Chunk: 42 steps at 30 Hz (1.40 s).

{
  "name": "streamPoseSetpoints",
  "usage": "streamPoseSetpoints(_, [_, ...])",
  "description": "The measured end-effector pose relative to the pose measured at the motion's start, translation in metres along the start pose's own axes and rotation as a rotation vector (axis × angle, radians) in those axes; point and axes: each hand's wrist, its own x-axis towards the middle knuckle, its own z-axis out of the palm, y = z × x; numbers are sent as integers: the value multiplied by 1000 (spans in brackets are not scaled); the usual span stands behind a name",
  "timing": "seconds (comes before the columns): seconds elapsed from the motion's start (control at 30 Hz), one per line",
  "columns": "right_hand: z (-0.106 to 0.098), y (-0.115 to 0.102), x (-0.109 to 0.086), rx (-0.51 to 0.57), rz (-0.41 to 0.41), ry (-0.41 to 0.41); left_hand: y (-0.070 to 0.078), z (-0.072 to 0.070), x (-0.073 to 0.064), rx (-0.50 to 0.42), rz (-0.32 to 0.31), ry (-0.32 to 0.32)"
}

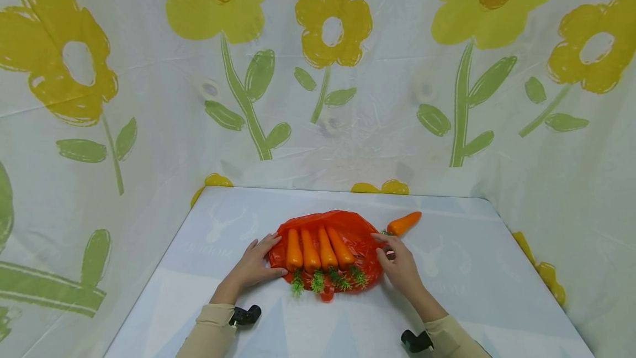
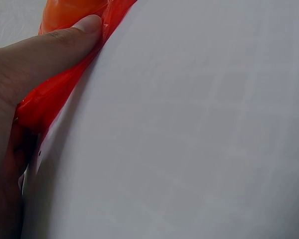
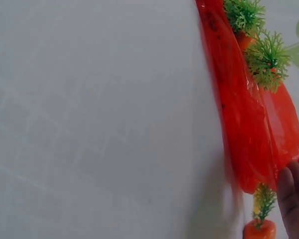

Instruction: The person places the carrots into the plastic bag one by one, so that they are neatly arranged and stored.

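A red plastic bag [image 1: 365, 225] lies spread flat on the table. Several orange carrots [image 1: 311, 253] with green feathery tops lie side by side on it, tops towards the person. My left hand [image 1: 255, 264] rests at the bag's left edge, its thumb [image 2: 65, 47] lying straight against the red plastic. In the left wrist view the other fingers are mostly hidden. At the right edge, my right hand [image 1: 399, 267] touches the bag with fingertips, its fingers [image 3: 289, 194] lightly bent. One more carrot [image 1: 404, 224] lies off the bag, just beyond the right hand.
The pale table [image 1: 447, 280] has faint printed patterns. Behind and beside it hangs a white sheet [image 1: 387, 137] printed with yellow flowers. Black wrist devices [image 1: 245, 315] are strapped near both sleeves.
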Motion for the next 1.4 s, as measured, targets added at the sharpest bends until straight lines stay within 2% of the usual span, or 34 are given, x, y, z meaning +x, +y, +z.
streamPoseSetpoints(0.2, [-6,1,0,-1,-1,16,1,-1,-1,0,1,0])
streamPoseSetpoints(0.47, [-11,12,1,1,-34,45,1,-1,-2,-3,-7,3])
streamPoseSetpoints(0.73, [-19,19,3,-39,41,36,1,-1,-1,2,1,2])
streamPoseSetpoints(1.03, [-22,26,9,-57,44,46,1,0,-1,4,2,1])
streamPoseSetpoints(1.4, [-29,32,17,-96,178,1,1,0,-1,-8,-8,9])
